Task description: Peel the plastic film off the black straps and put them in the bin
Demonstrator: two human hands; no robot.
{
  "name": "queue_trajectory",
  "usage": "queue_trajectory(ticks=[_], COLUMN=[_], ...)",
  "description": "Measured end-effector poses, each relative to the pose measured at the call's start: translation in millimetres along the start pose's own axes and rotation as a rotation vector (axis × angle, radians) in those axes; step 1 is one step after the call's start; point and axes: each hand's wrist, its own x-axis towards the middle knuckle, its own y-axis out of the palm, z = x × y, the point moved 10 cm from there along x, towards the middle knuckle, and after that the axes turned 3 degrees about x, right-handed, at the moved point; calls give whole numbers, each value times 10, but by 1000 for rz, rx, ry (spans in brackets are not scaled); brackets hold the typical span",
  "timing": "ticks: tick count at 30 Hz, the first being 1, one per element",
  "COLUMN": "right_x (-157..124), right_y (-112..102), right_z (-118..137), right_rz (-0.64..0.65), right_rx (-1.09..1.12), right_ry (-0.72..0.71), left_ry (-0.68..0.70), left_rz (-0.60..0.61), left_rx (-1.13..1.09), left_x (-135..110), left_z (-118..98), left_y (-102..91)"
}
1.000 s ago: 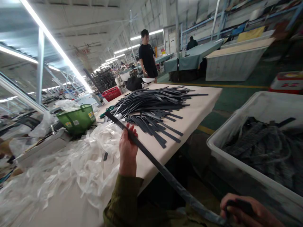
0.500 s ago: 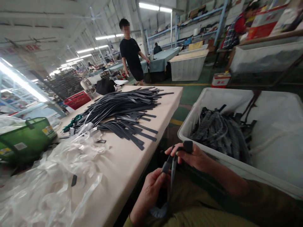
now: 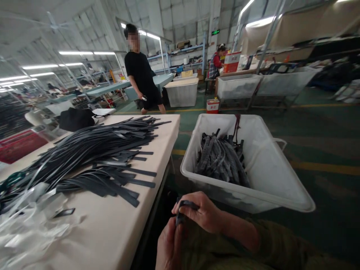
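Observation:
A dark grey strap (image 3: 189,204) is folded between my two hands, low in the middle of the view. My right hand (image 3: 205,212) pinches it from above, with a short end lying over the fingers. Just below, my left hand (image 3: 168,242) grips the strap's lower part between thumb and fingers; most of that part is hidden. To the left, a long heap of dark straps (image 3: 92,146) lies across the pale table (image 3: 112,228). On my right, more dark straps (image 3: 221,159) in clear wrapping fill part of a white bin (image 3: 261,150).
Crumpled clear plastic (image 3: 30,225) lies on the table's near left. A black bag (image 3: 75,119) sits at its back, and a red crate (image 3: 21,146) stands beyond. Past the table a person in black (image 3: 140,71) stands; another person (image 3: 216,63) sits farther back. A red-and-white can (image 3: 213,105) stands behind the bin.
My view has swung right, so the table and bin appear farther left. My hands have drawn closer together and lower, and the strap between them is more folded. The person in black has stepped nearer.

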Motion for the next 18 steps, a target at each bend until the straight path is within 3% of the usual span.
queue_trajectory(ticks=[5,11,13,15,18], right_x=[-57,-180,-168,-128,-62], right_y=[-282,-787,-1002,-1335,-1980], right_z=[200,356,432,591,963], right_rz=[-78,-202,-233,-328,-551], right_rx=[-111,-215,-270,-350,-536], right_ry=[-23,-20,-18,-37,-102], left_ry=[130,182,188,177,33], left_rz=[81,209,177,64,-116], left_rx=[22,53,36,-24,-105], left_x=[-49,-59,-32,6,20], left_z=[-76,-140,-179,-174,73], left_y=[256,544,502,337,33])
